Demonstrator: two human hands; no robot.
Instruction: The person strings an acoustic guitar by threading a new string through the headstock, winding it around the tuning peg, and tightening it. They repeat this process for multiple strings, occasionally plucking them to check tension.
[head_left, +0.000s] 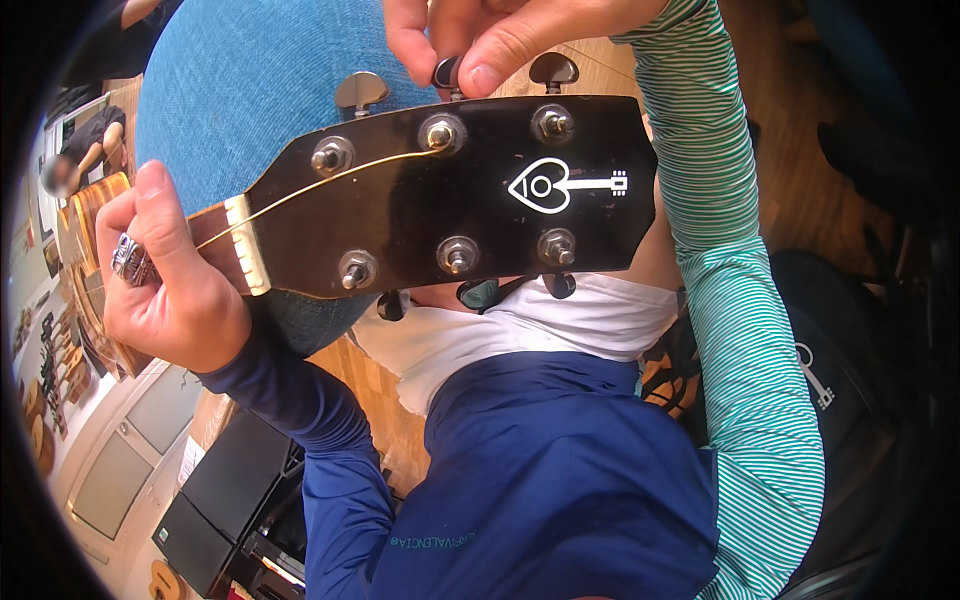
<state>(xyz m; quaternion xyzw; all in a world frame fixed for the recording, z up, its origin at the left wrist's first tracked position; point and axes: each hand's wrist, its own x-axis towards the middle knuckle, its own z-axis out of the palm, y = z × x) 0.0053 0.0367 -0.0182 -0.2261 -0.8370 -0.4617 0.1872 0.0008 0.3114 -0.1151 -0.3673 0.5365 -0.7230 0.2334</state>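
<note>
A black guitar headstock point(400, 225) with a white heart-shaped key emblem lies across the upper middle. My left hand point(175, 285), wearing a silver ring, is closed around the neck just left of the pale nut point(247, 245). A single string point(335, 178) runs from the nut to the middle tuning post point(441, 133) of the far row. At that far edge my right hand point(515, 40) pinches a dark tuning peg point(447, 72) between thumb and fingers. The other posts on the headstock carry no visible string.
Blue denim point(240, 90) covers a leg behind the headstock. Another person point(95, 145) is at the far left, near wooden guitar parts. Black boxes point(240, 470) stand at lower left, above an acoustic guitar point(165, 580). A black bag point(820, 320) rests at right on the wooden floor.
</note>
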